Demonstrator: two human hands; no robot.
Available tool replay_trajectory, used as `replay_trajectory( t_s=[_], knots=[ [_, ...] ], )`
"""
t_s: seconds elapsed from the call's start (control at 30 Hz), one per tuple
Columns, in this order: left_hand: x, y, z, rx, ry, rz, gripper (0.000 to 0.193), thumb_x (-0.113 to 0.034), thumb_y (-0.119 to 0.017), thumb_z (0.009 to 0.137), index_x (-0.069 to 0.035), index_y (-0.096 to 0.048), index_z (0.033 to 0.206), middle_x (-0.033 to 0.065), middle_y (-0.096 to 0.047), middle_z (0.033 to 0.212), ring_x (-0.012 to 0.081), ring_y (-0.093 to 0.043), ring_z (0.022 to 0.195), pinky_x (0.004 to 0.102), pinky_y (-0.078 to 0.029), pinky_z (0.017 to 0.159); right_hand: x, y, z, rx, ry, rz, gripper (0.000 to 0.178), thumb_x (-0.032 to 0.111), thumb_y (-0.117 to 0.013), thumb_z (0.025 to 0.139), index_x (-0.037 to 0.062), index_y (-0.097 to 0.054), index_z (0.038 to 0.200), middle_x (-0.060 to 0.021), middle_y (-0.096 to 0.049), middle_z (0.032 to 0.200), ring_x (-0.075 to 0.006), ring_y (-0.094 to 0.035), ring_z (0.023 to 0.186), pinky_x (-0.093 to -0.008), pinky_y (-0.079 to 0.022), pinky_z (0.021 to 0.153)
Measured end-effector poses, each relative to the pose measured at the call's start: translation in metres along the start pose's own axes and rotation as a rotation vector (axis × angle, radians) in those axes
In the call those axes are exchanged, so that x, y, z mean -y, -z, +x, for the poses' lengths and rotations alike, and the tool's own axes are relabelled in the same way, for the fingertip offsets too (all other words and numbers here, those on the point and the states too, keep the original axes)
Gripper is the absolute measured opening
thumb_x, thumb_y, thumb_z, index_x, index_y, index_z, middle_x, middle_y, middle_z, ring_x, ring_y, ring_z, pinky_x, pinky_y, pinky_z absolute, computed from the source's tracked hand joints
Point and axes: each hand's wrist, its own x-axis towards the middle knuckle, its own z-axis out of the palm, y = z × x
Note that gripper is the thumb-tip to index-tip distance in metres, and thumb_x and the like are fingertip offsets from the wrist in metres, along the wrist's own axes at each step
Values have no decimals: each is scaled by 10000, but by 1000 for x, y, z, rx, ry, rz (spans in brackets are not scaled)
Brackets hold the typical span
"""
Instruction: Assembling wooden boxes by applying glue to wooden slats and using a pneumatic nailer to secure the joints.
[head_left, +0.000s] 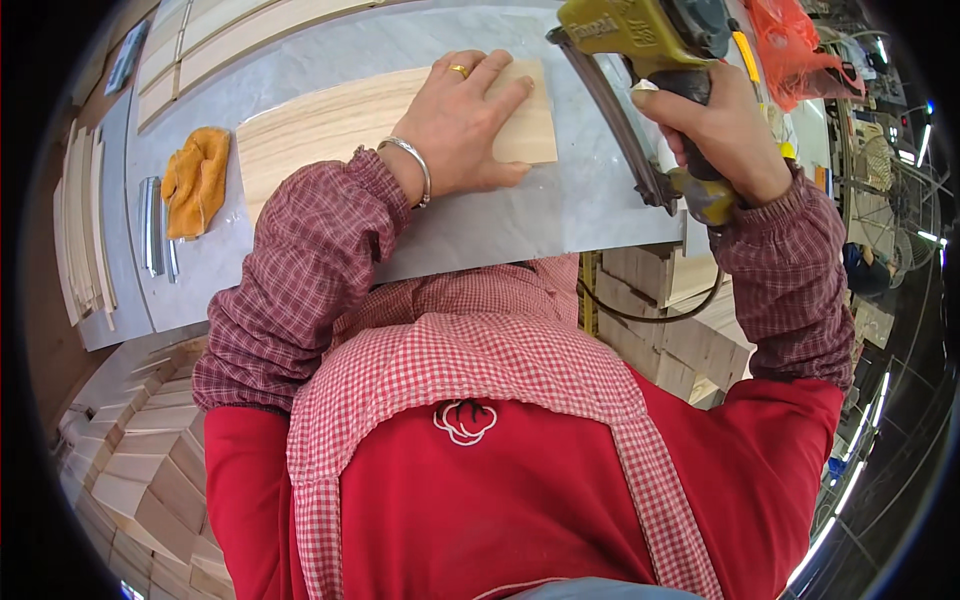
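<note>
A pale wooden board (310, 135) lies flat on the grey-covered table (480, 225). My left hand (465, 125) rests on the board toward its right end, fingers spread, with a ring and a silver bangle showing. To the right, my right hand (725, 130) is wrapped round the black grip of an olive-yellow nail gun (640, 30). The gun is raised beside the board's right end, apart from it, with its long dark magazine slanting down toward me.
An orange work glove (196, 182) and silvery staple strips (152, 225) lie left of the board. Thin wood strips (85, 225) sit at the far left. More planks (215, 45) lie at the back. A red plastic bag (790, 50) is at the back right. A dark hose (665, 318) loops below the table edge.
</note>
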Motion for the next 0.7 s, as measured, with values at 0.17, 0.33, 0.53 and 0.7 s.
replay_trajectory(
  t_s=[0.17, 0.33, 0.53, 0.7],
  knots=[
    [0, 2, 1, -2, 10, -26, 691, -430, -733, 624, -96, -538, 1197, 147, -453, 1292, 332, -431, 1166, 398, -320, 1030, 4, -1, 11, 77, -6, -29, 227, 187, -644, 740, -28, -592, 787, -29, -510, 504, -102, -445, 406, -217, -357, 405],
    [2, 1, 1, -13, -7, -43, 684, -435, -730, 623, -74, -540, 1171, 167, -466, 1257, 330, -444, 1145, 399, -287, 1042, 8, 1, 1, 41, 9, 11, 209, 178, -643, 741, -26, -607, 766, -30, -510, 497, -99, -441, 400, -215, -355, 404],
    [1, 3, 2, 8, 11, -50, 689, -411, -747, 614, -95, -537, 1189, 144, -449, 1296, 332, -433, 1160, 397, -340, 1017, -2, 11, 1, 32, -38, -51, 198, 149, -651, 746, -38, -621, 802, -28, -513, 496, -94, -431, 391, -213, -348, 396],
    [1, 5, 1, 28, 24, -51, 689, -406, -749, 615, -106, -535, 1197, 135, -442, 1310, 332, -429, 1166, 397, -357, 1009, -3, 11, 4, 60, -61, -64, 205, 129, -663, 751, -40, -622, 859, -25, -512, 497, -91, -420, 386, -215, -338, 385]
  ],
)
